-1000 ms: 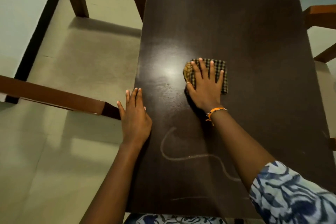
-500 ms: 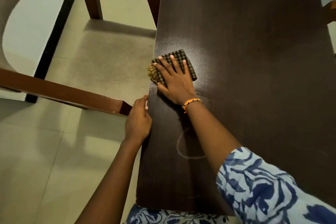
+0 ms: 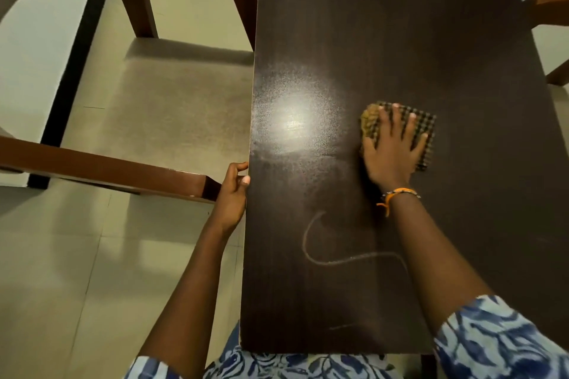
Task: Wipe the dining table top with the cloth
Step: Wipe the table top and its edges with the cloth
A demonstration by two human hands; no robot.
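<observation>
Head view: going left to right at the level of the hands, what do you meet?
Chair rail → left hand curled at the table edge → glare patch on the table → cloth under the flat right hand.

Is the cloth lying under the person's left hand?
No, the cloth lies under the right hand, pressed flat on the table, while the left hand is at the table's edge.
</observation>
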